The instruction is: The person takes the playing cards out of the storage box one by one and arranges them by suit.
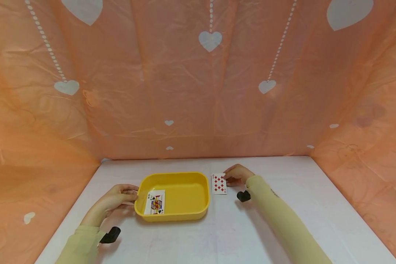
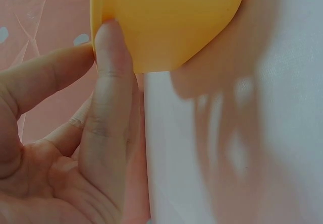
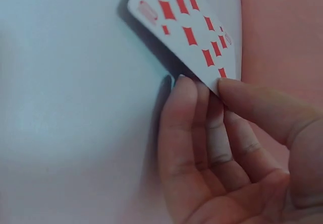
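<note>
My left hand (image 1: 120,198) pinches the left rim of a yellow plastic tray (image 1: 184,216); in the left wrist view thumb and fingers lie on either side of the tray wall (image 2: 166,22). Inside the tray, at its left end, a face card of spades (image 1: 156,201) lies face up. To the right of the tray, my right hand (image 1: 239,174) pinches a ten of diamonds (image 1: 219,184) at one corner between thumb and fingers. The card's face shows, and in the right wrist view it tilts above the white surface, casting a shadow.
A white tabletop (image 1: 191,242) lies under everything. Orange cloth (image 1: 198,91) with white hearts hangs at the back and along both sides. A black wrist-worn piece (image 1: 110,235) juts from the left sleeve, another black piece (image 1: 243,196) from the right.
</note>
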